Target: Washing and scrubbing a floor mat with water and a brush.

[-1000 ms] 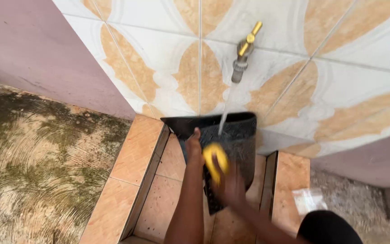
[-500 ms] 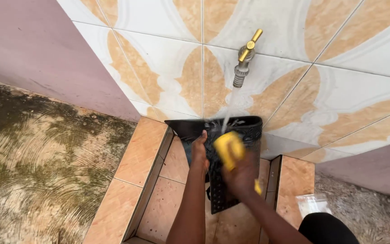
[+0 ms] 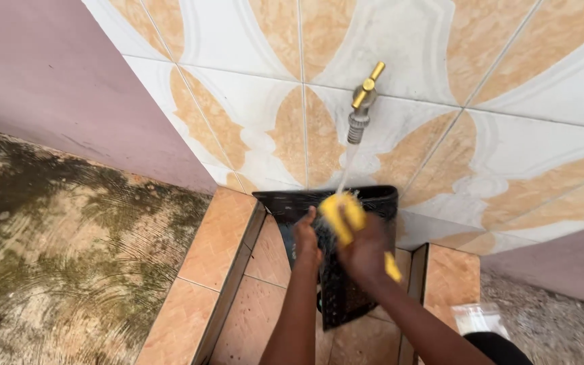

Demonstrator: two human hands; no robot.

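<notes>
A black rubber mat (image 3: 346, 297) stands against the tiled wall under a brass tap (image 3: 361, 101). Water runs from the tap onto the mat's top edge. My left hand (image 3: 305, 238) grips the mat's left side and holds it up. My right hand (image 3: 366, 251) is closed on a yellow scrubbing brush (image 3: 341, 215), pressed against the upper part of the mat where the water lands. The brush's yellow handle end (image 3: 392, 267) sticks out below my hand.
An orange-tiled curb (image 3: 201, 270) borders the wash basin floor (image 3: 265, 257) on the left, another curb (image 3: 451, 280) on the right. Mossy concrete ground (image 3: 62, 250) lies to the left. A clear plastic bag (image 3: 478, 318) lies at lower right.
My right hand has moved the brush up the mat, from its middle to the top edge under the water stream. My left hand kept its hold on the mat.
</notes>
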